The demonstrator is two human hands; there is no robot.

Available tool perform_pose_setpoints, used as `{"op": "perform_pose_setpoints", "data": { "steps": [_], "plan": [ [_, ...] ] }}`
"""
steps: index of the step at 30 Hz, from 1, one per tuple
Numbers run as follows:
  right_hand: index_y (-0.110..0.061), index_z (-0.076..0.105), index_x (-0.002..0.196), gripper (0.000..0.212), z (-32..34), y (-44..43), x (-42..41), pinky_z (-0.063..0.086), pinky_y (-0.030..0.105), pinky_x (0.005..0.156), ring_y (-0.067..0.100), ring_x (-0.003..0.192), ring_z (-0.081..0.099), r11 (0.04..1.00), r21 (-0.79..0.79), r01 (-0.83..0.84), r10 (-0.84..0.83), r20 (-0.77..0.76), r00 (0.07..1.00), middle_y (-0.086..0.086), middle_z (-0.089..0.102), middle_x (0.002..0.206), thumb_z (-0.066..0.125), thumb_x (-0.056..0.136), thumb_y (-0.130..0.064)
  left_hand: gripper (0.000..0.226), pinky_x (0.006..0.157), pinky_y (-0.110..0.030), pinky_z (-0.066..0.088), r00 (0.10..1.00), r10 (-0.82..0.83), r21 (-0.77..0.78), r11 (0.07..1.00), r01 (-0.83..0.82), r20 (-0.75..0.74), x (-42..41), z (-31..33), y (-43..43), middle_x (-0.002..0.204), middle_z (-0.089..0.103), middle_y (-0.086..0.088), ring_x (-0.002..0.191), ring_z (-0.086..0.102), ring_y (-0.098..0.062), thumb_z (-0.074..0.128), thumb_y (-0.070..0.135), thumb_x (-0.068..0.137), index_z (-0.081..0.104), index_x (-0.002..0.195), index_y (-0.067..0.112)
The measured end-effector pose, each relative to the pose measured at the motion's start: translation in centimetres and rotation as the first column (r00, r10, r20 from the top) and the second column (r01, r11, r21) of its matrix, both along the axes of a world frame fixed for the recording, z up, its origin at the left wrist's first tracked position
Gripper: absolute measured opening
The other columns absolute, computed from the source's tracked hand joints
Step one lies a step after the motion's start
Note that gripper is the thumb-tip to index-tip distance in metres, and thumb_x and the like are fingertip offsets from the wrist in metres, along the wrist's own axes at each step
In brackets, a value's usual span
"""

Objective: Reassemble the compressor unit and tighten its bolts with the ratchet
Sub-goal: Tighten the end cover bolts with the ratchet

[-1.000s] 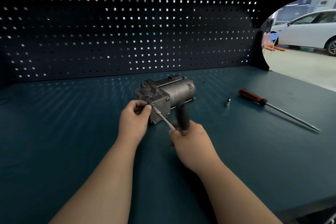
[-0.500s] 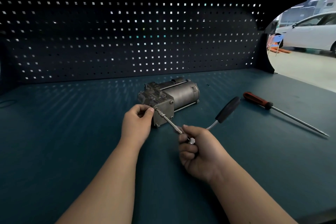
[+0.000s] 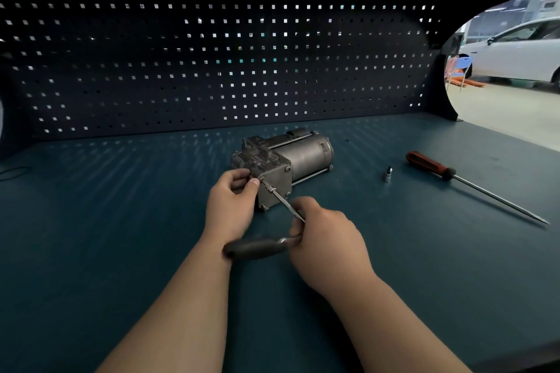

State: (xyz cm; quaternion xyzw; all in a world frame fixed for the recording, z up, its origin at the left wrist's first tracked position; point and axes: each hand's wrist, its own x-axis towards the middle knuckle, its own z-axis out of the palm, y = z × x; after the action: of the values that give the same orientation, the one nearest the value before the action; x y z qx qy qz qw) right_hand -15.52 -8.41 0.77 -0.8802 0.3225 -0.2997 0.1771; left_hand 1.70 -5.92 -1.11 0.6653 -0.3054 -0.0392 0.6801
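Looking heavy and stiff, the compressor (image 3: 303, 157) probably needs little bracing; left fingers (image 3: 253, 184) pinch the extension (image 3: 280, 197) tip, right fingers (image 3: 306, 206) clench the ratchet (image 3: 254, 248) head.

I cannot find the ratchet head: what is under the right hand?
From under the right hand the blurred black ratchet handle sticks out leftward and the extension bar runs to the compressor unit. The ratchet head itself is covered.
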Motion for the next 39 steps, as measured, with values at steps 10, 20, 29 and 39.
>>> {"op": "perform_pose_setpoints", "data": {
  "steps": [10, 20, 29, 39],
  "plan": [
    [-0.014, 0.051, 0.087, 0.009, 1.5, -1.0, -0.2, 0.017, 0.017, 0.028, 0.005, 0.028, 0.021, -0.048, 0.858, -0.511, -0.340, 0.467, 0.817, -0.005, 0.040, 0.047, 0.046, 0.094, -0.013, 0.016, 0.055, -0.002, 0.040, 0.999, 0.024, 0.026, 0.999, -0.023, -0.034, -0.1, 0.1, 0.0, 0.091, 0.065, 0.014, 0.079, 0.061, 0.004, 0.067, 0.025, 0.087, 0.059, 0.085, 0.039],
    [-0.012, 0.060, 0.098, 0.014, 0.8, -1.4, -0.1, 0.025, 0.018, 0.033, 0.009, 0.031, 0.028, 0.202, 0.892, -0.404, -0.276, 0.447, 0.851, -0.002, 0.048, 0.048, 0.047, 0.095, -0.016, 0.015, 0.053, -0.001, 0.038, 0.998, 0.027, 0.023, 0.999, -0.026, -0.052, -0.2, 0.1, 0.1, 0.089, 0.065, 0.014, 0.071, 0.060, 0.011, 0.067, 0.025, 0.087, 0.060, 0.086, 0.038],
    [-0.030, 0.052, 0.093, 0.008, -0.1, 0.0, -0.2, 0.033, 0.031, 0.052, 0.019, 0.064, 0.045, 0.999, 0.022, -0.028, 0.029, -0.023, 0.999, -0.009, 0.047, 0.068, 0.045, 0.091, -0.026, 0.013, 0.060, -0.003, 0.043, 0.998, 0.007, 0.009, 1.000, -0.007, -0.055, 0.0, 0.0, 0.0, 0.089, 0.065, 0.011, 0.079, 0.061, 0.003, 0.068, 0.021, 0.087, 0.062, 0.093, 0.031],
    [-0.022, 0.053, 0.065, 0.025, 0.0, -1.1, -0.5, 0.026, 0.012, 0.036, 0.004, 0.036, 0.033, 0.770, 0.591, -0.241, 0.043, 0.329, 0.943, -0.014, 0.039, 0.040, 0.059, 0.090, -0.022, 0.015, 0.066, -0.016, 0.043, 0.998, 0.023, 0.033, 0.999, -0.022, -0.054, -0.1, 0.0, 0.0, 0.090, 0.064, 0.014, 0.081, 0.061, 0.001, 0.067, 0.025, 0.087, 0.059, 0.085, 0.038]
  ]
}}
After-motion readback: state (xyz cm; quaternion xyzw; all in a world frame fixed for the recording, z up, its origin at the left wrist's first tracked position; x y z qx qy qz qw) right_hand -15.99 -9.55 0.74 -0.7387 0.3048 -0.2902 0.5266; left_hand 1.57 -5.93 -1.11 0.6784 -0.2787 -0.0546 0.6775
